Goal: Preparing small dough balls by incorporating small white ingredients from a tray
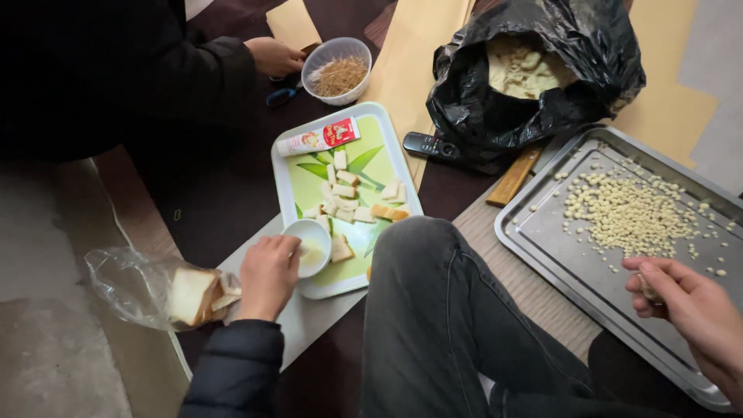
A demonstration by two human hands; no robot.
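My left hand rests on the near corner of a green and white tray, its fingers against the rim of a small white bowl. Cut bread pieces lie scattered on that tray, with a red and white tube at its far end. My right hand hovers over the near part of a large metal baking tray, fingers curled around a small pale piece. Many small pale bits are spread across the metal tray.
A clear bag of sliced bread lies left of my hand. My bent knee in grey trousers sits between the trays. Beyond are a black bag of pale chunks, a remote, a wooden handle, and another person's hand by a bowl of thin sticks.
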